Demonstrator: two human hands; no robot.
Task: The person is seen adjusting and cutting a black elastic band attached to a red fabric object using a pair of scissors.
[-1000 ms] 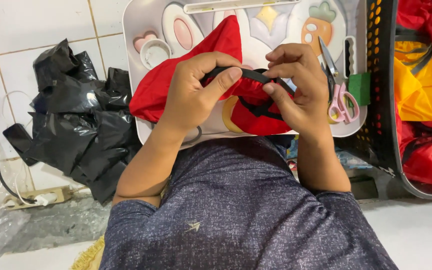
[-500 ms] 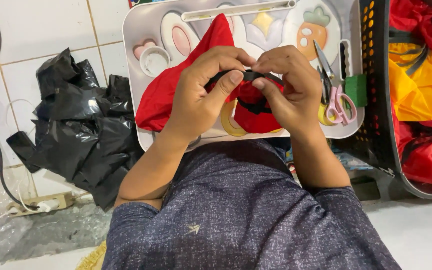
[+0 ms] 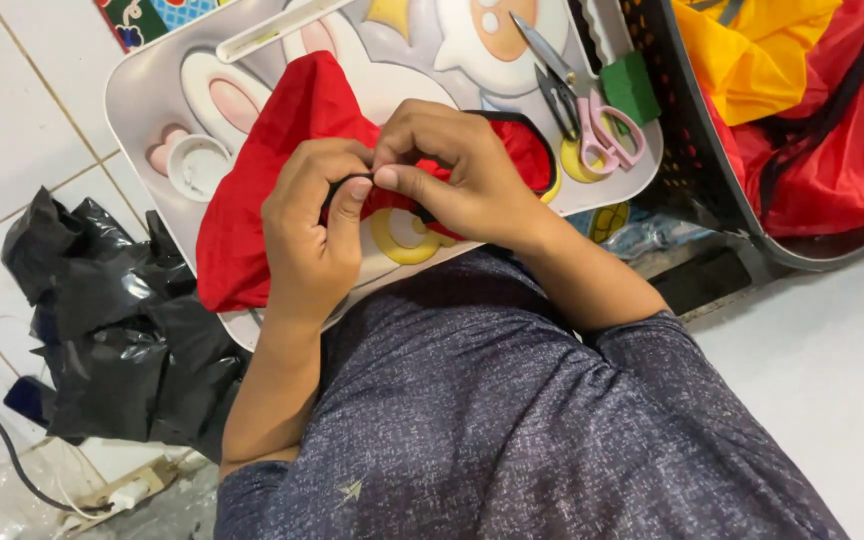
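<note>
A red fabric piece (image 3: pixel 282 150) with a black strap (image 3: pixel 527 135) lies over a grey lap tray (image 3: pixel 147 95) printed with cartoon shapes. My left hand (image 3: pixel 312 230) and my right hand (image 3: pixel 447 170) meet at the middle of the fabric. Both pinch the black strap between thumb and fingers, fingertips touching each other. The strap loops off to the right, under my right hand.
Pink-handled scissors (image 3: pixel 592 115), a green block (image 3: pixel 630 85) and a yellow tape ring (image 3: pixel 402 235) lie on the tray. A dark basket (image 3: pixel 697 160) of red and yellow fabric stands at the right. A crumpled black plastic bag (image 3: pixel 117 320) lies on the white tiles at left.
My hands have come together on the strap, from apart to fingertips touching. The view has tilted, shifting tray and basket up and right.
</note>
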